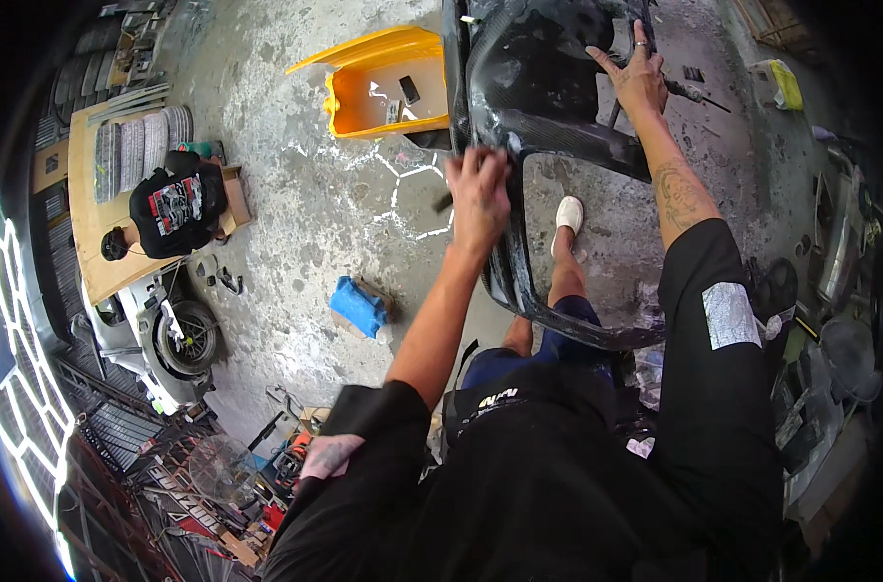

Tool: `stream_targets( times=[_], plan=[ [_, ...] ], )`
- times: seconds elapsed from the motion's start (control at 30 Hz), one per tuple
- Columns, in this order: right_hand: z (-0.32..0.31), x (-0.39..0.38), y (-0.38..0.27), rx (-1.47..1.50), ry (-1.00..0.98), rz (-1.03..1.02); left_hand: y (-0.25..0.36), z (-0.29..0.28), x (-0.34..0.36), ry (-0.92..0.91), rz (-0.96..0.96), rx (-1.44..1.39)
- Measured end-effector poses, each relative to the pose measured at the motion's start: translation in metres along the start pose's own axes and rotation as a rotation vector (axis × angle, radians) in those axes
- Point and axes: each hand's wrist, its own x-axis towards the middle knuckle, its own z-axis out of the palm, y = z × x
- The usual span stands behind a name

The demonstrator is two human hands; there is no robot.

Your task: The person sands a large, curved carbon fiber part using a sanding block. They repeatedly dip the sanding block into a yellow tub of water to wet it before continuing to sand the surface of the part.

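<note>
A glossy black carbon-fibre part (529, 78) with an open lower frame stands in front of me. My left hand (475, 199) is curled at its left side member, blurred, with a small dark object (443, 202) partly showing beneath the fingers; I cannot make out what it is. My right hand (635, 78), with a ring on one finger, lies on the upper right edge of the part, thumb and index finger spread apart.
A yellow plastic shell (383, 131) lies upper left on the stained floor (344, 223), a blue bundle (359, 306) lower down. At left, a person (175, 204) bends by cardboard (97, 262), tyres (145, 150) and a white scooter (141, 339). Tools (247, 485) crowd the lower left.
</note>
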Motion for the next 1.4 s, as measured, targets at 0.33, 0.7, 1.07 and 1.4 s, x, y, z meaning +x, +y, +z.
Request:
stream_targets(
  times=[0.33,0.7,1.07,1.4],
  plan=[
    [0.003,0.003,0.002,0.001,0.005,-0.011,-0.003,0.005,0.017,0.035,0.024,-0.027],
    [-0.005,-0.005,-0.012,0.125,0.010,0.079,0.001,0.005,0.006,0.046,-0.027,-0.050],
    [-0.006,-0.005,-0.008,0.087,0.016,0.098,0.013,0.005,-0.046,-0.012,-0.114,-0.040],
    [-0.001,-0.005,0.012,-0.049,0.024,-0.019,0.010,0.005,-0.058,-0.038,-0.108,-0.055]
  ],
)
